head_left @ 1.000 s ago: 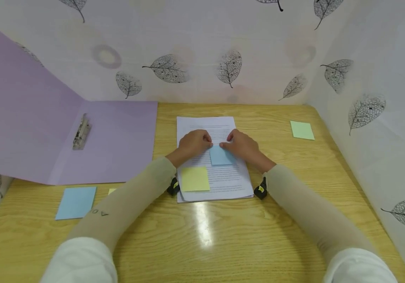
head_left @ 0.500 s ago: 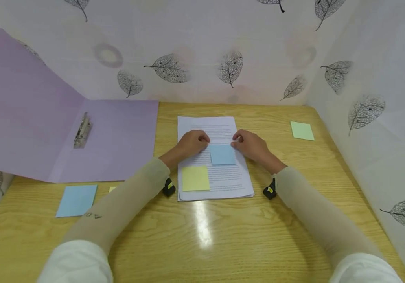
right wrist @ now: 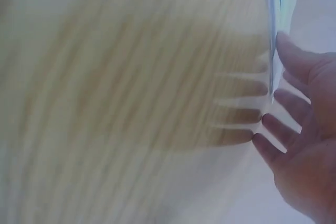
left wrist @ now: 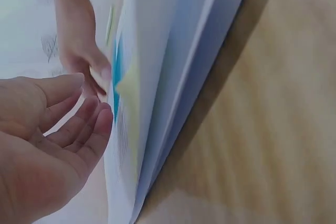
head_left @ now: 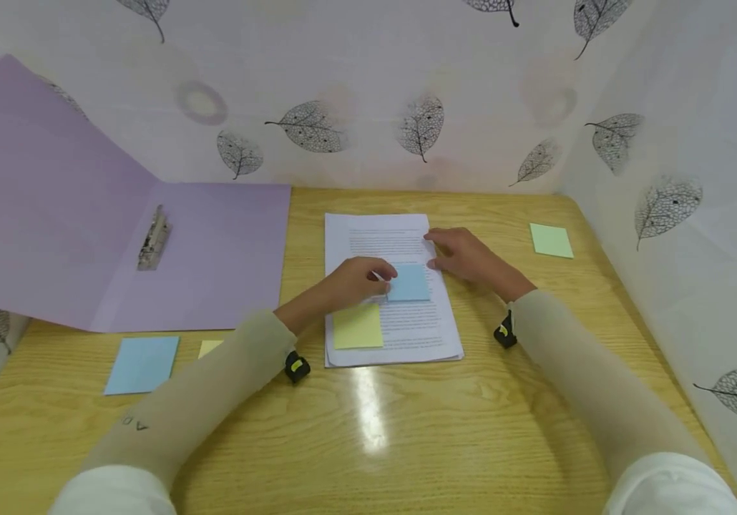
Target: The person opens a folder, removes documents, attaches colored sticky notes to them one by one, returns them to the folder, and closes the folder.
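A stack of printed sheets lies on the wooden table, with a blue sticky note near its middle and a yellow sticky note toward its lower left. My left hand is over the sheets at the blue note's left edge, fingers loosely bent. In the left wrist view, a gap shows between thumb and fingers, with nothing held. At the stack's right edge is my right hand, its fingers spread and the thumb close to the paper's side. The right wrist view shows that hand holding nothing.
An opened purple folder with a metal clip lies at left, its cover raised. Nearer are a blue pad and a partly covered yellow pad. A green pad sits at far right. Leaf-patterned cloth stands behind.
Both hands have come off the blue note's top edge. The left hand has moved down to its left side; the right has drawn right to the stack's edge, fingers spreading. The note stays in place.
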Demonstrator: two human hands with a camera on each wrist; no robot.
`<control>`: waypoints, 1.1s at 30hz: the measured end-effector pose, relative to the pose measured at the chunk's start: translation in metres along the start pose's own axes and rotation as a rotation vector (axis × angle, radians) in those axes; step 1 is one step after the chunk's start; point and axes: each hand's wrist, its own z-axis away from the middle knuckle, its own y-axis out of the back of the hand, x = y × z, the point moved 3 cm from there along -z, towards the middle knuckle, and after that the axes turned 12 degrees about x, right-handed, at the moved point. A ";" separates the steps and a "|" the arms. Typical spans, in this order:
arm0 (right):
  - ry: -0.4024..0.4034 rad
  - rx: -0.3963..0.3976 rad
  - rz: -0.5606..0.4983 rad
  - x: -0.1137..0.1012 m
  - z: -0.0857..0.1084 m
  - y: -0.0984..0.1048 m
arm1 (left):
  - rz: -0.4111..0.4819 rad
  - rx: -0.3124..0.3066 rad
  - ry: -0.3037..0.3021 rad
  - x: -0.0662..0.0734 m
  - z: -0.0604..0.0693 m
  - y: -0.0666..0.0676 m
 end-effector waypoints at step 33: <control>-0.057 -0.070 0.061 0.006 0.004 0.000 | -0.139 -0.122 -0.189 0.013 0.072 -0.036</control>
